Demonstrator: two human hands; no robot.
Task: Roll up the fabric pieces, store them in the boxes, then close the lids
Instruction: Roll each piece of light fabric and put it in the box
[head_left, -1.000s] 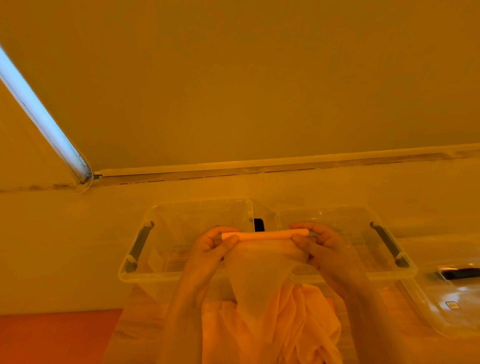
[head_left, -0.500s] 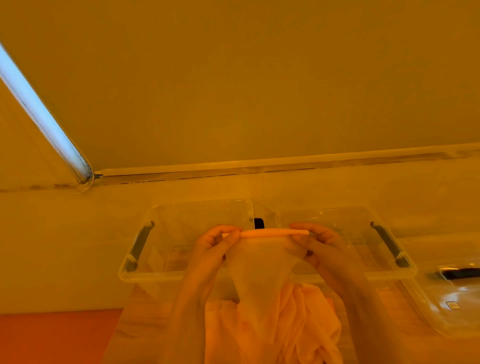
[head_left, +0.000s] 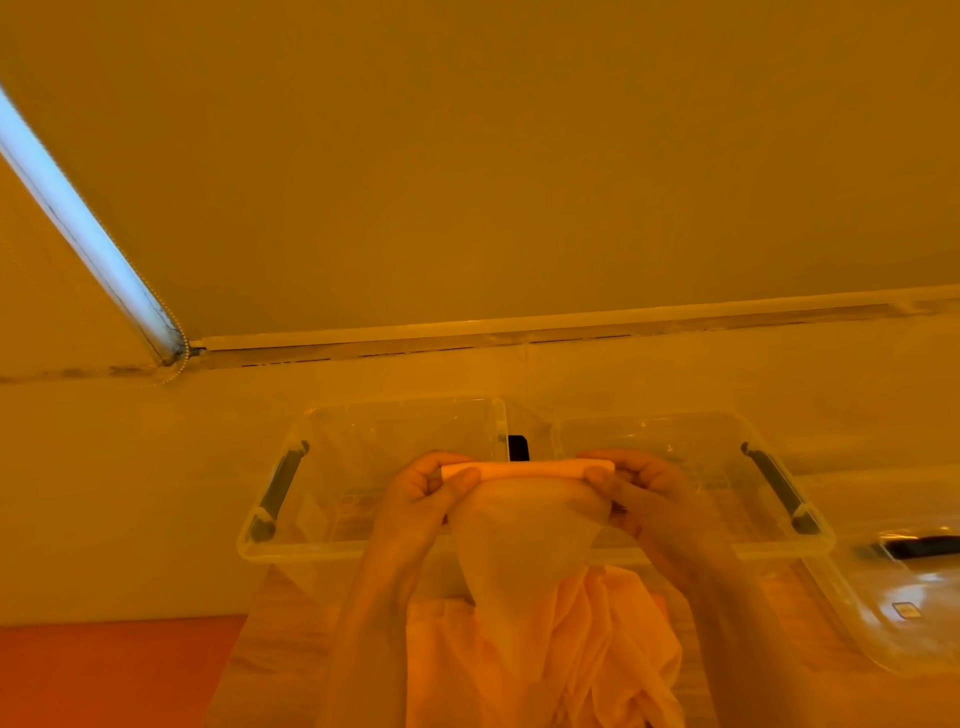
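A sheer pale fabric piece (head_left: 524, 530) hangs in a narrowing sheet from a thin rolled edge held in the air. My left hand (head_left: 423, 499) pinches the roll's left end and my right hand (head_left: 641, 493) pinches its right end. More peach fabric (head_left: 587, 654) lies bunched on the table below. Behind the hands stand two clear open boxes side by side: the left box (head_left: 363, 436) and the right box (head_left: 691, 436), each with a dark handle on its outer end.
A clear lid (head_left: 914, 613) with a dark latch lies at the right. A wall with a ledge rises behind the boxes. An orange surface (head_left: 104, 670) fills the lower left. A bright light tube (head_left: 78, 223) slants at the upper left.
The rolled top edge has grown a little thicker as my fingers turn it. Both hands stay in about the same place above the boxes.
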